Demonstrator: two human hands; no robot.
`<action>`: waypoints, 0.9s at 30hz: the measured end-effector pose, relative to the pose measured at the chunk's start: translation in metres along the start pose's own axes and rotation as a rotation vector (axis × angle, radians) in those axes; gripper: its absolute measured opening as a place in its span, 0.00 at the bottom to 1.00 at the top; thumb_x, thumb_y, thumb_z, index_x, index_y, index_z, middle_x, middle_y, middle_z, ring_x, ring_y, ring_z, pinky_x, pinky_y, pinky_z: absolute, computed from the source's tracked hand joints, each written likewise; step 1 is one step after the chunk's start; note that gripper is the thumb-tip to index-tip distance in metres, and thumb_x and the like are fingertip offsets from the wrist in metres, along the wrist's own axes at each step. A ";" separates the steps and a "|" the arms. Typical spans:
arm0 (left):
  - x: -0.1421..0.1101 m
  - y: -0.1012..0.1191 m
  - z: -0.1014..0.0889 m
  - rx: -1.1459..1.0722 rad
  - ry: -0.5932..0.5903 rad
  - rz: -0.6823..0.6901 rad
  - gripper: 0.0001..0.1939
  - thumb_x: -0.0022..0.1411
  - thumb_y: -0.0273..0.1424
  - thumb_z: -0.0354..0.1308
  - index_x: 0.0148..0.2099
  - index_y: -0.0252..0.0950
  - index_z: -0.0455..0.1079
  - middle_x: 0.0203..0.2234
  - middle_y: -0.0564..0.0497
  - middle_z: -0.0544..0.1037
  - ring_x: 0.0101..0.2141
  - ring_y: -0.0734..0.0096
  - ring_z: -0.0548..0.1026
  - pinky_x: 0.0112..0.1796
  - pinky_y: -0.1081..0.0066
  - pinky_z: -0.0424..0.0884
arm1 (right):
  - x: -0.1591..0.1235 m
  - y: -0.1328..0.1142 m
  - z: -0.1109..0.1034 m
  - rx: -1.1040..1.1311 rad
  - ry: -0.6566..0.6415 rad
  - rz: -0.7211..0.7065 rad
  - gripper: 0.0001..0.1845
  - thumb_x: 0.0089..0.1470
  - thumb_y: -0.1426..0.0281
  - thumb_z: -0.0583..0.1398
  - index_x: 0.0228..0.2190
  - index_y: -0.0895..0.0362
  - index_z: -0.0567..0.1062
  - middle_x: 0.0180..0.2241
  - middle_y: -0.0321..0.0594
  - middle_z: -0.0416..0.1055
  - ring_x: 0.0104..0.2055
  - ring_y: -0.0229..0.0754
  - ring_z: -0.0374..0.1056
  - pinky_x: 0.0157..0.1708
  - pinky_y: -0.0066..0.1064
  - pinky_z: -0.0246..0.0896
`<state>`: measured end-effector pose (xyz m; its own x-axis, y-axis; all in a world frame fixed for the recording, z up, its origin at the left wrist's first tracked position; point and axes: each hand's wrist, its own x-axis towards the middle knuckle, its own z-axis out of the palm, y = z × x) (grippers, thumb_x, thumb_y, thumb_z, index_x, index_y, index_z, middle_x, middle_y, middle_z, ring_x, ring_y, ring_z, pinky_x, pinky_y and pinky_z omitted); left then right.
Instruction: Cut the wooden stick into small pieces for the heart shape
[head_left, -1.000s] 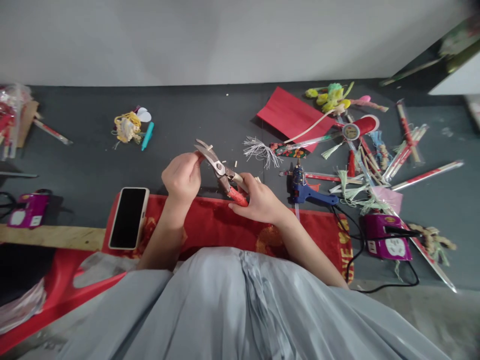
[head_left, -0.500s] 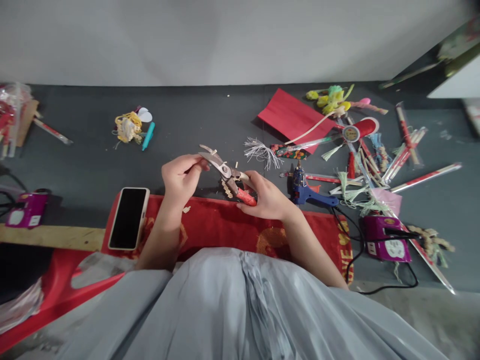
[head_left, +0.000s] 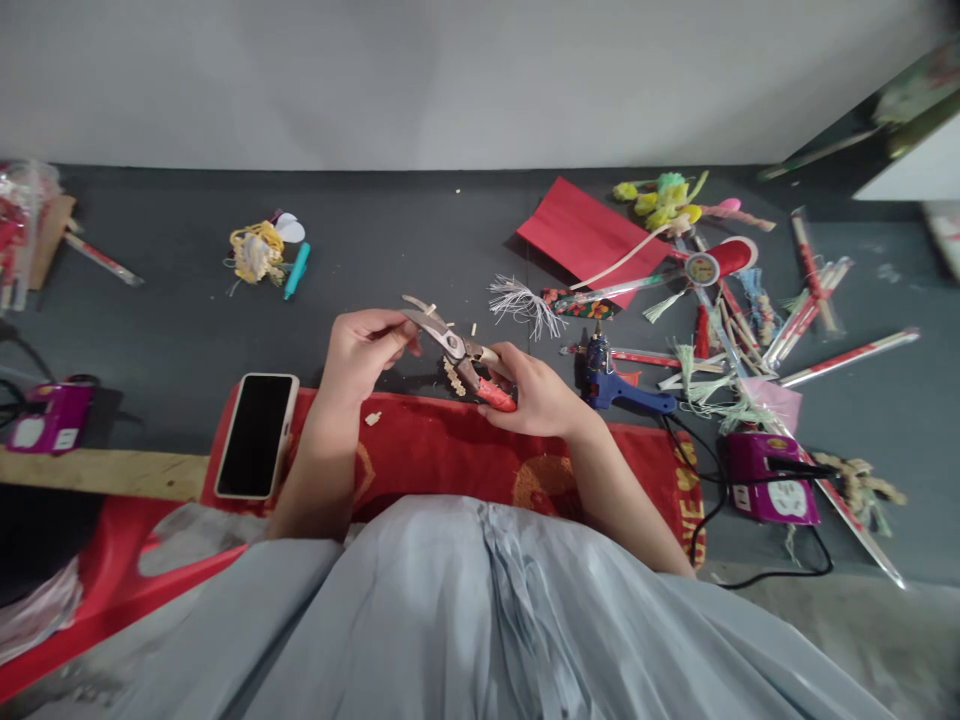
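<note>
My right hand (head_left: 536, 392) is wrapped round the handles of a pair of pruning shears (head_left: 454, 345), one grip red. Their blades point up and left, slightly parted. At the blade tips, my left hand (head_left: 367, 352) is closed in a pinch; whatever its fingers hold is too small to make out. Small pale stick pieces (head_left: 430, 310) show by the blades. A short pale braided piece (head_left: 453, 376) lies just below the shears, on the table by the cloth edge. A pale scrap (head_left: 373, 418) rests on the red cloth (head_left: 442, 440).
A phone (head_left: 256, 436) lies at the cloth's left end. To the right are a blue glue gun (head_left: 626, 388), its black cord, a purple box (head_left: 772, 478), wrapped sticks and tassels. Behind lie a red envelope (head_left: 589, 235) and white threads (head_left: 525, 303). A teal pen (head_left: 297, 271) is at left.
My left hand has shifted slightly, its fingers a little nearer the blade. The shears stay in my right hand, almost unmoved.
</note>
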<state>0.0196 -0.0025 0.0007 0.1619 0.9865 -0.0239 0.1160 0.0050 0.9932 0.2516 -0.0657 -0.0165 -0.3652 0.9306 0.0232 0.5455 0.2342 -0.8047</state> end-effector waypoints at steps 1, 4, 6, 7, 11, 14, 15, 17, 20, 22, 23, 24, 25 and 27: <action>0.000 0.000 0.000 0.008 0.005 0.007 0.12 0.52 0.41 0.65 0.27 0.37 0.76 0.17 0.51 0.74 0.14 0.83 0.57 0.14 0.76 0.48 | 0.000 0.000 0.000 -0.005 0.009 0.001 0.21 0.41 0.65 0.61 0.39 0.54 0.64 0.31 0.38 0.69 0.30 0.43 0.65 0.31 0.33 0.58; 0.000 -0.001 0.002 0.057 0.025 0.054 0.14 0.54 0.42 0.64 0.28 0.36 0.75 0.17 0.52 0.75 0.14 0.82 0.58 0.15 0.76 0.50 | 0.002 0.000 0.003 -0.022 0.033 0.014 0.19 0.40 0.63 0.61 0.36 0.53 0.63 0.27 0.34 0.66 0.27 0.41 0.61 0.29 0.31 0.53; 0.000 -0.002 0.004 0.136 0.048 0.107 0.15 0.57 0.43 0.62 0.31 0.36 0.75 0.19 0.51 0.76 0.16 0.80 0.63 0.17 0.75 0.56 | 0.002 -0.002 0.005 -0.041 0.055 0.037 0.19 0.40 0.61 0.61 0.35 0.53 0.63 0.26 0.33 0.65 0.26 0.40 0.60 0.28 0.30 0.52; 0.000 -0.002 0.005 0.200 0.067 0.144 0.15 0.59 0.43 0.60 0.33 0.36 0.76 0.20 0.51 0.77 0.18 0.78 0.67 0.20 0.75 0.60 | 0.003 -0.003 0.007 -0.049 0.069 0.055 0.19 0.40 0.61 0.62 0.34 0.53 0.63 0.26 0.33 0.65 0.25 0.40 0.59 0.28 0.30 0.51; -0.004 0.000 0.013 0.573 0.265 0.446 0.15 0.65 0.40 0.53 0.44 0.37 0.74 0.37 0.45 0.82 0.39 0.67 0.78 0.41 0.68 0.72 | 0.005 -0.007 0.017 -0.011 0.163 0.160 0.22 0.40 0.57 0.63 0.36 0.53 0.64 0.25 0.33 0.66 0.26 0.41 0.61 0.28 0.31 0.52; -0.009 0.000 0.020 0.731 0.331 0.672 0.13 0.65 0.36 0.53 0.45 0.36 0.73 0.43 0.42 0.80 0.47 0.63 0.76 0.50 0.62 0.68 | 0.006 -0.008 0.023 0.083 0.215 0.252 0.24 0.40 0.54 0.63 0.37 0.53 0.64 0.25 0.33 0.66 0.27 0.42 0.62 0.29 0.33 0.55; -0.012 0.000 0.023 0.744 0.299 0.690 0.11 0.65 0.36 0.53 0.42 0.36 0.73 0.39 0.43 0.81 0.44 0.64 0.77 0.49 0.63 0.69 | 0.007 -0.008 0.025 0.123 0.220 0.272 0.24 0.41 0.54 0.63 0.37 0.53 0.64 0.25 0.33 0.67 0.27 0.42 0.63 0.30 0.33 0.57; -0.016 -0.002 0.029 0.725 0.171 0.614 0.13 0.66 0.37 0.52 0.35 0.36 0.73 0.30 0.47 0.81 0.34 0.68 0.77 0.41 0.67 0.71 | 0.007 -0.007 0.027 0.218 0.227 0.291 0.23 0.42 0.54 0.62 0.36 0.53 0.64 0.27 0.34 0.69 0.28 0.42 0.64 0.32 0.34 0.59; -0.019 -0.005 0.039 0.545 -0.103 0.340 0.19 0.62 0.45 0.55 0.45 0.35 0.74 0.34 0.47 0.82 0.32 0.70 0.77 0.34 0.72 0.71 | 0.006 -0.006 0.031 0.325 0.248 0.268 0.22 0.43 0.55 0.62 0.37 0.54 0.65 0.30 0.36 0.71 0.31 0.42 0.67 0.34 0.36 0.63; -0.019 -0.008 0.045 0.386 -0.270 0.192 0.29 0.58 0.49 0.59 0.54 0.34 0.71 0.41 0.44 0.81 0.36 0.67 0.79 0.35 0.72 0.73 | 0.005 -0.005 0.034 0.349 0.260 0.229 0.22 0.43 0.57 0.61 0.39 0.54 0.66 0.31 0.37 0.72 0.33 0.43 0.68 0.36 0.36 0.64; -0.019 -0.009 0.048 0.320 -0.333 0.134 0.32 0.56 0.50 0.60 0.55 0.34 0.70 0.42 0.44 0.81 0.38 0.65 0.79 0.36 0.71 0.73 | 0.005 -0.005 0.036 0.359 0.259 0.208 0.23 0.42 0.58 0.61 0.40 0.54 0.66 0.32 0.37 0.72 0.33 0.43 0.68 0.37 0.37 0.64; -0.019 -0.010 0.050 0.263 -0.378 0.081 0.33 0.54 0.51 0.61 0.56 0.34 0.70 0.41 0.45 0.80 0.37 0.65 0.79 0.36 0.70 0.74 | 0.004 -0.005 0.037 0.370 0.256 0.188 0.23 0.42 0.59 0.61 0.41 0.54 0.65 0.32 0.37 0.72 0.34 0.43 0.68 0.37 0.37 0.65; -0.020 -0.011 0.052 0.211 -0.404 0.034 0.34 0.52 0.51 0.63 0.56 0.35 0.69 0.38 0.46 0.80 0.35 0.66 0.78 0.35 0.70 0.74 | 0.004 -0.005 0.039 0.381 0.250 0.171 0.24 0.41 0.60 0.61 0.41 0.54 0.65 0.32 0.37 0.72 0.34 0.43 0.68 0.37 0.37 0.65; -0.021 -0.010 0.055 0.120 -0.419 -0.039 0.38 0.47 0.49 0.68 0.57 0.35 0.69 0.34 0.48 0.79 0.32 0.69 0.77 0.33 0.71 0.73 | 0.003 -0.006 0.041 0.393 0.240 0.134 0.24 0.41 0.61 0.60 0.41 0.54 0.64 0.31 0.36 0.70 0.33 0.43 0.67 0.35 0.37 0.65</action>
<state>0.0686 -0.0322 -0.0153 0.5363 0.8340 -0.1296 0.2387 -0.0026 0.9711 0.2163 -0.0757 -0.0354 -0.1020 0.9948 0.0032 0.2321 0.0269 -0.9723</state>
